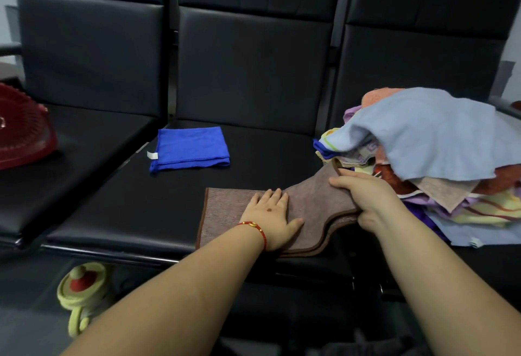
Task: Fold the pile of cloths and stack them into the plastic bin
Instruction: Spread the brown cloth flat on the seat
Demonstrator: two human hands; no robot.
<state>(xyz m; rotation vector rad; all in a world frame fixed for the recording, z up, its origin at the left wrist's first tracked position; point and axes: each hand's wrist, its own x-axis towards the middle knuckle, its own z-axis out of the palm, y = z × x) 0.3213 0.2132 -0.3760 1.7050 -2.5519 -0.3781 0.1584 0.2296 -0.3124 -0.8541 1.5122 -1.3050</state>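
From the head camera we look down on a row of black padded seats (248, 158), and both our bare hands are on a brown cloth (225, 214) spread over the front of the middle seat. Our left hand (270, 214) lies flat on it, fingers straight and close together, palm down, pressing the cloth to the seat; a red cord bracelet (255, 229) circles that wrist. Our right hand (366, 198) is closed on the cloth's right part, thumb below and fingers above, lifting that edge so the fabric curves up off the seat toward the pile. The near edge shows two layers, so the cloth appears already doubled.

A folded blue cloth (191, 148) with a small white tag lies flat farther back on the same seat, well apart from the brown one. The pile of cloths (428, 152) sits on the right seat, loose and mixed in colour, with a pale blue cloth (423, 130) draped on top; it lies just beside our right hand. A red plastic bin (22, 130) rests on the left seat at the frame's edge, and we cannot tell what it holds. Below the seats, on the floor, stands a yellow and red object (84, 293), too blurred to name
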